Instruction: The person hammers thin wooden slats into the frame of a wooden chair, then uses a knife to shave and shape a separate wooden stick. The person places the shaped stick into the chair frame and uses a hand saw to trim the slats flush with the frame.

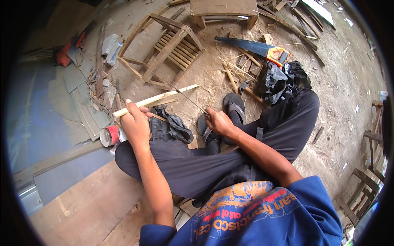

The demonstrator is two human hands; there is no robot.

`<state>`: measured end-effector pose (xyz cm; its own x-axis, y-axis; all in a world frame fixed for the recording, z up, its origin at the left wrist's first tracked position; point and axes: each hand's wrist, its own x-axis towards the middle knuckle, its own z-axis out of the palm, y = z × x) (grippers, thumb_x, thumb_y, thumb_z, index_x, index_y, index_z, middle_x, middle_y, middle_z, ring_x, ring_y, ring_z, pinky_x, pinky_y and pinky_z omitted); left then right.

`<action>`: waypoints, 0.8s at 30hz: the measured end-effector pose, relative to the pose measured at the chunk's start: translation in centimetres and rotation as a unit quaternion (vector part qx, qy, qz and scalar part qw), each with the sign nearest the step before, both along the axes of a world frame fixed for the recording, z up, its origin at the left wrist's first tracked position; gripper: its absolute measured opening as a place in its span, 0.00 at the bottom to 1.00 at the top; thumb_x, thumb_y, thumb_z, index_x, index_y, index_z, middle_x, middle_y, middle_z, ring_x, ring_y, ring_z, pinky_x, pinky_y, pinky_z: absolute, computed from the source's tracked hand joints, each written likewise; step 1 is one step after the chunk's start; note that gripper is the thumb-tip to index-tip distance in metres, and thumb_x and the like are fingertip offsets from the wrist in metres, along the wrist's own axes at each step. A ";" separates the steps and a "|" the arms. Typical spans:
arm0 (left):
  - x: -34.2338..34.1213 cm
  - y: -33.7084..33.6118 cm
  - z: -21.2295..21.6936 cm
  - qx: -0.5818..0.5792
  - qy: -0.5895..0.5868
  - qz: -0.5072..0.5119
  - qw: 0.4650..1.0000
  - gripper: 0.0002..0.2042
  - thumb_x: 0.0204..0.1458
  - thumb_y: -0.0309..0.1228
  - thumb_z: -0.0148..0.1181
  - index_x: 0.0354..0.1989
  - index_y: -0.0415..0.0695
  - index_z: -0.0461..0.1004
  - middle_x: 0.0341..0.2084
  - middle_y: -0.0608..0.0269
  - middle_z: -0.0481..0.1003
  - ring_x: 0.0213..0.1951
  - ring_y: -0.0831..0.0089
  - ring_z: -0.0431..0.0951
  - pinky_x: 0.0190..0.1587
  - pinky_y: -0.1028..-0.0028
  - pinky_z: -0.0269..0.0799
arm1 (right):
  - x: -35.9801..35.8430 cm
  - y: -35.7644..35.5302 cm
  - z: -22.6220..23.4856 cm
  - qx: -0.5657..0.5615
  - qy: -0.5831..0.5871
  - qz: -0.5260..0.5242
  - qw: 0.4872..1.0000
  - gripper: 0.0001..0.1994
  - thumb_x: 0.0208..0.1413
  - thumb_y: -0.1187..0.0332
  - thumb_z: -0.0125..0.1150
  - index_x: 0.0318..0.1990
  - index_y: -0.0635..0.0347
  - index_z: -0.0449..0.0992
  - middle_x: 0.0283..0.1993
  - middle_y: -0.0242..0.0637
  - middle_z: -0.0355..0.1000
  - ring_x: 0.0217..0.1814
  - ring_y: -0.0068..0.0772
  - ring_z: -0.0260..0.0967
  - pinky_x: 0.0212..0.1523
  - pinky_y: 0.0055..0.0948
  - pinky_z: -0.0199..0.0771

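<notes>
The bare, dusty earthen floor (pixel 340 94) is littered with wood shavings. On it lie a blue-bladed handsaw with an orange handle (pixel 250 47), a crumpled black plastic bag (pixel 283 80), a slatted wooden frame (pixel 168 49), a red-labelled tin can (pixel 110 135) and scattered grey board offcuts (pixel 82 82).

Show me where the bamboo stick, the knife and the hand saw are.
bamboo stick (pixel 164 96): head view, middle of its pale length.
knife (pixel 186 97): head view, middle of the thin blade.
hand saw (pixel 242 44): head view, dark blade.
</notes>
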<state>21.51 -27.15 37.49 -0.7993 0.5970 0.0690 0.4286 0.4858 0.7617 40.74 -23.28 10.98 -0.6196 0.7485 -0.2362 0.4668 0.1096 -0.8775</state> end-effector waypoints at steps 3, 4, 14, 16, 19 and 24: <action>-0.2 0.0 -0.5 -0.007 0.000 0.009 1.000 0.32 0.67 0.45 0.39 0.18 0.31 0.71 0.12 0.58 0.71 0.17 0.68 0.78 0.23 0.71 0.71 | 0.0 0.9 -0.6 0.018 -0.057 0.011 0.998 0.13 0.55 0.65 0.58 0.44 0.64 0.70 0.31 0.63 0.74 0.39 0.67 0.74 0.41 0.57 0.74; -0.5 0.0 -0.4 -0.005 -0.005 0.011 1.000 0.32 0.67 0.45 0.39 0.18 0.31 0.71 0.12 0.58 0.71 0.17 0.67 0.78 0.23 0.71 0.71 | -0.1 0.9 -0.4 0.020 -0.041 0.012 0.999 0.13 0.55 0.66 0.57 0.44 0.64 0.71 0.31 0.63 0.75 0.39 0.67 0.74 0.40 0.57 0.74; -0.9 -0.4 -0.4 -0.009 -0.023 0.020 0.999 0.30 0.67 0.46 0.39 0.18 0.34 0.68 0.15 0.58 0.70 0.20 0.65 0.78 0.25 0.69 0.73 | 0.1 0.3 0.6 0.039 -0.030 0.038 0.998 0.11 0.55 0.66 0.55 0.41 0.65 0.70 0.31 0.63 0.75 0.38 0.68 0.74 0.40 0.58 0.75; -0.8 -0.4 -0.5 -0.012 -0.020 0.004 1.000 0.30 0.67 0.46 0.39 0.20 0.33 0.69 0.14 0.59 0.69 0.20 0.66 0.79 0.25 0.69 0.74 | 0.9 0.3 0.5 0.049 -0.061 0.030 0.996 0.11 0.56 0.67 0.54 0.41 0.65 0.70 0.30 0.63 0.74 0.36 0.68 0.74 0.39 0.59 0.75; -0.7 0.0 -0.5 -0.018 -0.022 0.006 1.000 0.30 0.67 0.46 0.39 0.21 0.33 0.71 0.13 0.60 0.68 0.20 0.66 0.79 0.25 0.69 0.74 | 1.0 1.2 -1.3 0.053 -0.079 -0.003 0.995 0.11 0.55 0.67 0.57 0.41 0.65 0.69 0.29 0.63 0.74 0.34 0.67 0.75 0.36 0.59 0.75; -0.2 0.0 -0.1 -0.033 0.008 0.007 0.999 0.31 0.66 0.46 0.38 0.20 0.33 0.72 0.11 0.61 0.68 0.20 0.66 0.79 0.23 0.70 0.70 | 1.0 0.1 0.5 0.062 -0.043 0.010 0.997 0.08 0.55 0.70 0.54 0.38 0.65 0.71 0.29 0.65 0.73 0.35 0.68 0.75 0.37 0.59 0.75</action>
